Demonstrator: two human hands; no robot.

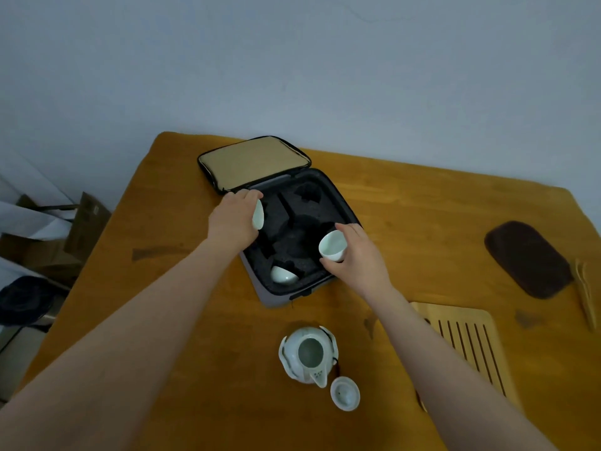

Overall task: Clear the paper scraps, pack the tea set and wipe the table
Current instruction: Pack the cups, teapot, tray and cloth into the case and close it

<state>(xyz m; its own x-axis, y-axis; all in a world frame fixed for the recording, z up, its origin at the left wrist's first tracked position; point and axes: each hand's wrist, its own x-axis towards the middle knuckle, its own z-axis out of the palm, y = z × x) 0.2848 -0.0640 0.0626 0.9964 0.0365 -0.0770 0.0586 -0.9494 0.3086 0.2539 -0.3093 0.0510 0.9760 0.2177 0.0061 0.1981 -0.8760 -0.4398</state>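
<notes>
**Left hand (232, 219) and right hand (356, 258), each holding a cup over the open case (276, 297)**

The left hand grasps the first cup (258, 214), tipped on its side, above the far-left corner of the case. The right hand, fingers curled round the wall of the second cup (331, 245), holds it with its mouth turned leftward over the right-hand side of the case. Both cups are small, handleless and glazed a pale greenish white. The third cup (283, 275), of the same make, sits in the near-left recess of the foam insert (292, 236), which is black and cut into several shaped pockets. The case is square with a grey outer wall and a dark zip edge. Its case lid (253, 162), lined in tan fabric, lies folded back flat on the far side.

Count: three cups, one teapot (307, 353), one teapot lid (344, 393), one case. The teapot, white and uncovered, stands nearer the viewer than the case, its spout pointing toward the viewer. The teapot lid lies just beside the spout.

To the right are one slatted bamboo tray (468, 336), one dark brown cloth (528, 258) and some bamboo tools (583, 288) at the table edge. Their number cannot be told.

Everything rests on a table (162, 222) of orange-brown wood, set against a plain pale grey-blue wall (292, 60). Cardboard boxes (87, 216) stand on the floor to the left.
</notes>
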